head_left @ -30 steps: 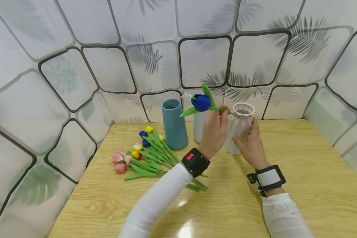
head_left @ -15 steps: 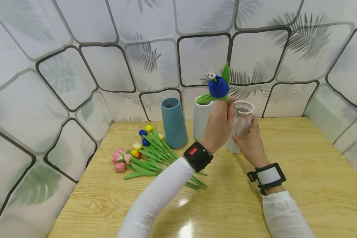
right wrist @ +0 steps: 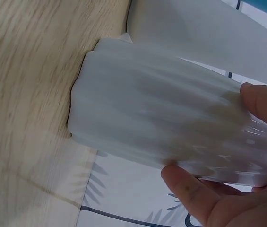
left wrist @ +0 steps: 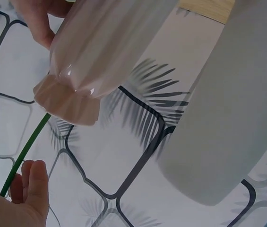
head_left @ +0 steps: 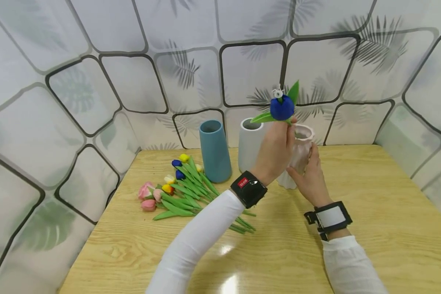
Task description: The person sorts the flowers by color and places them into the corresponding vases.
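Note:
My left hand pinches the stem of an artificial blue tulip, its bloom upright with two green leaves spread. In the left wrist view the green stem runs from the fingers to the ruffled rim of a pale pink fluted vase. That vase stands upright on the table, partly hidden by my left hand in the head view. My right hand grips it from the right; thumb and fingers lie on opposite sides of its wall.
A smooth white vase stands left of the pink one, with a tapered blue vase farther left. Several artificial tulips in pink, yellow, white, orange and blue lie on the wooden table. A patterned curtain backs it.
My left hand has carried the blue tulip rightward, from left of the pink vase to its mouth, and the bloom has turned more upright. My right hand stays on the vase.

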A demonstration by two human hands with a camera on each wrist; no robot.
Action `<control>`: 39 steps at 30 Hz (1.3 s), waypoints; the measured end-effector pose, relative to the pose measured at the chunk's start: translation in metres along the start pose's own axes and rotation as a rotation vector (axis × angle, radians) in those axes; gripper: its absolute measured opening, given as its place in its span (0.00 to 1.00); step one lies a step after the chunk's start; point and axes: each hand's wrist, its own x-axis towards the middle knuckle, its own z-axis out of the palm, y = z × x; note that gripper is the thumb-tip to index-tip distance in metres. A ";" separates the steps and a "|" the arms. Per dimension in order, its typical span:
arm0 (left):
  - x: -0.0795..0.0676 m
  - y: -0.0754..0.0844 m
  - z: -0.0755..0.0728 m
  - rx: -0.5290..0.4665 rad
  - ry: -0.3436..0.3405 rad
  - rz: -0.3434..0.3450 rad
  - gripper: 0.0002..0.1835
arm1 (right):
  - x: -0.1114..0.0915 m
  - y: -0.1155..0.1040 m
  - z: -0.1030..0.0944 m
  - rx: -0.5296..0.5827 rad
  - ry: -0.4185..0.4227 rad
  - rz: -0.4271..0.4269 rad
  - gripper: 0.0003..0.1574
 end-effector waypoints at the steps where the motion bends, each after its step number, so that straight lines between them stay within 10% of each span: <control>1: -0.001 -0.001 0.002 0.010 -0.016 -0.014 0.10 | 0.000 0.000 0.000 0.002 0.002 -0.002 0.62; 15: 0.004 -0.015 0.014 0.194 -0.313 -0.191 0.10 | -0.001 0.001 0.002 -0.022 0.018 -0.012 0.61; 23: 0.006 -0.018 0.026 0.438 -0.387 -0.109 0.15 | 0.000 0.002 0.002 -0.026 0.013 -0.028 0.60; 29: 0.006 -0.017 0.032 0.465 -0.484 -0.205 0.20 | 0.000 0.004 0.002 -0.016 0.013 -0.049 0.60; 33: 0.008 -0.014 0.032 0.480 -0.504 -0.246 0.20 | 0.000 0.003 0.001 -0.029 0.015 -0.048 0.60; 39: 0.005 -0.008 0.035 0.593 -0.447 -0.121 0.19 | 0.001 0.001 -0.001 -0.067 0.021 -0.029 0.61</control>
